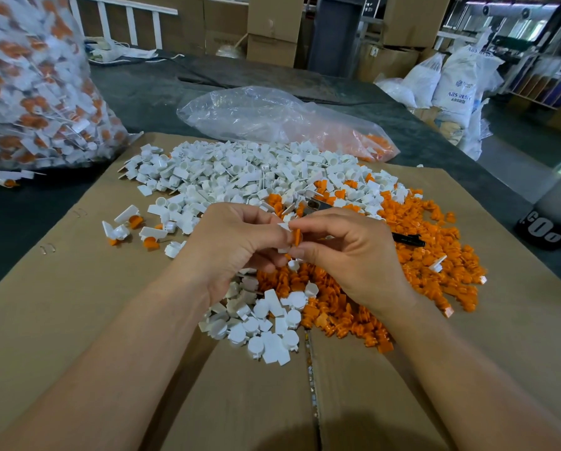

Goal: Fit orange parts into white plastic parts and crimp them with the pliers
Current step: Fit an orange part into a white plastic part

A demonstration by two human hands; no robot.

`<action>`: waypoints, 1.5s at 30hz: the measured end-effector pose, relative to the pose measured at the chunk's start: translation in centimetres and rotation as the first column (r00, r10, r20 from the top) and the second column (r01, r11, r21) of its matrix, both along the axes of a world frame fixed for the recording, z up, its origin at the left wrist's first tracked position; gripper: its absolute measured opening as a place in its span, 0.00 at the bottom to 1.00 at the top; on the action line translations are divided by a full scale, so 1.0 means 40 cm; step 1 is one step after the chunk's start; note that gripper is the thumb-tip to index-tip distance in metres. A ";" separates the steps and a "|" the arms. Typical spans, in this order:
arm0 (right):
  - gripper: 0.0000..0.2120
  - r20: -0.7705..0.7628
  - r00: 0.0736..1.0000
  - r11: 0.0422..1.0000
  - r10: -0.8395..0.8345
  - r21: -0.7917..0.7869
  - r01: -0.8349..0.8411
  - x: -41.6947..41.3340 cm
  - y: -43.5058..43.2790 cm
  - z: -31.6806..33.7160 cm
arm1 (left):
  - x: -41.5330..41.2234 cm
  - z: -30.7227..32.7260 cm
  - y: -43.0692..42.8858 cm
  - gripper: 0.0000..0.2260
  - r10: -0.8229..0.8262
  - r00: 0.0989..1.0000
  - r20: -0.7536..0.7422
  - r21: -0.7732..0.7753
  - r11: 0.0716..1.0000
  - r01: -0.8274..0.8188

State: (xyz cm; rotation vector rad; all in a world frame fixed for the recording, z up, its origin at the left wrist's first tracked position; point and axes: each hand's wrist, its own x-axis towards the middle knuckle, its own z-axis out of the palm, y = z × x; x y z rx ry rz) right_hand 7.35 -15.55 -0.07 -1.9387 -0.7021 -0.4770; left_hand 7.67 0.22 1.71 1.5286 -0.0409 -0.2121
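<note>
My left hand (236, 242) pinches a white plastic part (285, 227) above the piles. My right hand (347, 252) pinches an orange part (297, 237) and holds it against that white part. Another small white part (293, 264) shows just under my fingers. The pliers (406, 239) lie behind my right hand, black handle to the right and metal jaws (315, 205) poking out above my fingers. A heap of white parts (240, 177) covers the far side of the cardboard (93, 304). Loose orange parts (428, 255) spread on the right.
A big clear bag of joined white-and-orange pieces (35, 86) stands at the far left. A flatter clear bag holding orange parts (272, 118) lies behind the heap. Several joined pieces (132, 227) lie left of my hands. A black container (549, 222) sits at the right edge.
</note>
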 end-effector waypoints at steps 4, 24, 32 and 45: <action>0.17 0.123 0.992 0.997 -0.011 -0.078 0.021 0.006 -0.003 -0.003 | 0.000 0.000 0.000 0.04 -0.002 1.000 -0.008 -0.016 1.000 0.001; 0.21 -0.075 0.997 0.999 0.000 0.052 0.004 0.001 -0.001 -0.004 | -0.003 0.002 0.000 0.10 0.004 0.998 0.061 -0.020 1.000 -0.003; 0.17 -0.041 0.999 0.999 0.008 0.038 -0.007 -0.003 -0.001 0.003 | -0.005 0.003 0.002 0.07 -0.009 0.998 0.063 -0.021 1.000 0.011; 0.10 -0.179 0.984 0.991 0.024 0.130 -0.001 -0.005 0.004 0.002 | -0.007 0.008 -0.002 0.12 -0.004 0.998 0.060 -0.017 1.000 0.005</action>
